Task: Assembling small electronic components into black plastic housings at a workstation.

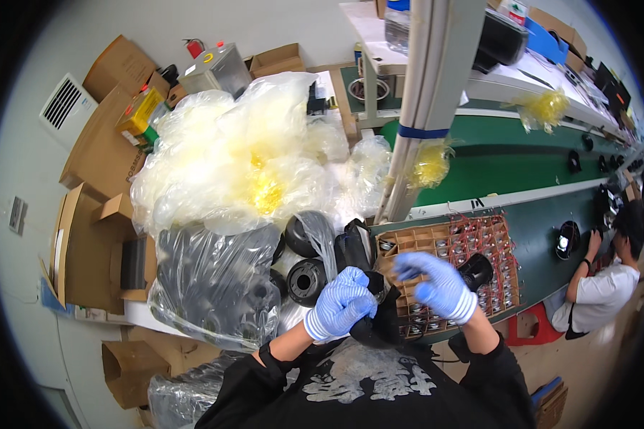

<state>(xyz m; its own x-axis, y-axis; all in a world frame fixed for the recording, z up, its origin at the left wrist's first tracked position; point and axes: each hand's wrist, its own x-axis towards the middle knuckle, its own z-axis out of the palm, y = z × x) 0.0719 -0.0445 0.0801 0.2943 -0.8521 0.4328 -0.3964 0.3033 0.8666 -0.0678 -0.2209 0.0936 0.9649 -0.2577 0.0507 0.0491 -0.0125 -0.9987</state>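
Note:
My left hand (341,306), in a blue-striped glove, is closed in front of my chest. Its fingers curl in, and whatever they grip is hidden. Directly beside it is a dark, black piece (383,319), partly covered by the hand. My right hand (438,287), gloved alike, hovers over the near left part of a cardboard divider tray (402,292), its fingers apart and nothing seen in them. Small metallic parts with red wires fill many of the tray's cells. A black cup-shaped housing (476,272) lies on the tray, right of that hand.
Round black housings (308,280) and a plastic-wrapped black stack (211,275) stand left of my hands. Behind them clear bags (222,143) pile up. A white post (426,107) rises beyond the tray, beside a green conveyor (479,154). A co-worker (605,286) sits at right.

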